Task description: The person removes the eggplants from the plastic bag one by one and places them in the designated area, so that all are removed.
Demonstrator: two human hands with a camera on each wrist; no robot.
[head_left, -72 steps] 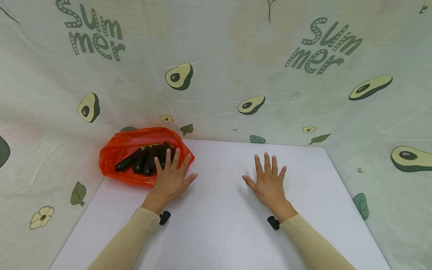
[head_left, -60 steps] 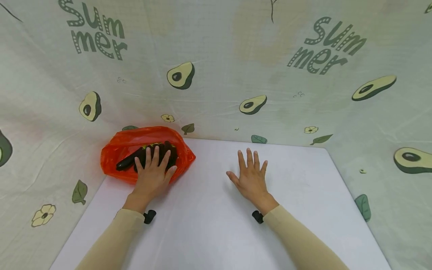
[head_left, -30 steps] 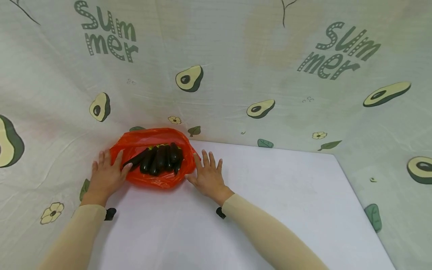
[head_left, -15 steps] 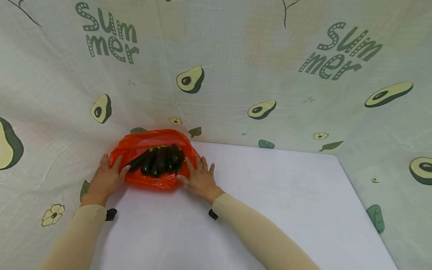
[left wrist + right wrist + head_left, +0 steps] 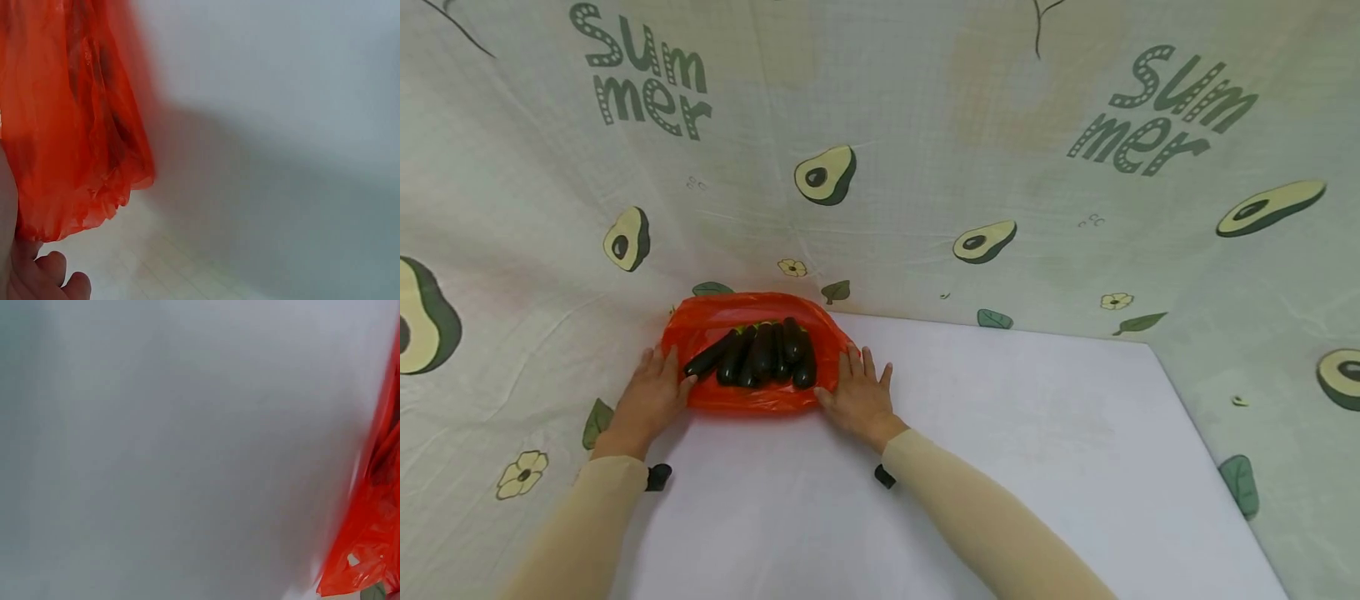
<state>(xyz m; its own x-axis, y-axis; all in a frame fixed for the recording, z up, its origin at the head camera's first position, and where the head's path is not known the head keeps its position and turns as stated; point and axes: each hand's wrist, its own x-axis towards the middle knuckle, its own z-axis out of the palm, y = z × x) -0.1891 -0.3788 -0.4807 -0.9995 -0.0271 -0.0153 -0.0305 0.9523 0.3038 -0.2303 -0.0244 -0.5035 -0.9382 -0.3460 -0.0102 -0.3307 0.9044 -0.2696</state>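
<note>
A red plastic bag (image 5: 752,402) lies at the back left of the white table in the head view. Its mouth gapes, and several dark eggplants (image 5: 763,354) with green stem ends lie side by side inside. My left hand (image 5: 647,400) holds the bag's left side; its bent fingertips (image 5: 53,269) show past the bag's crumpled edge in the left wrist view. On the right side, my right hand (image 5: 861,400) touches the bag with spread, fairly straight fingers. In the right wrist view only a strip of the bag (image 5: 369,537) shows at the right.
The white tabletop (image 5: 1015,442) stretches to the right and in front of the bag. Behind and at both sides hangs a pale cloth (image 5: 910,125) printed with avocados, leaves and lettering. A small black device (image 5: 658,477) sits on each wrist.
Both hands have moved left to the bag, one on each side. In the last half second, the bag and both hands have shifted slightly right, and the eggplants have settled a little differently.
</note>
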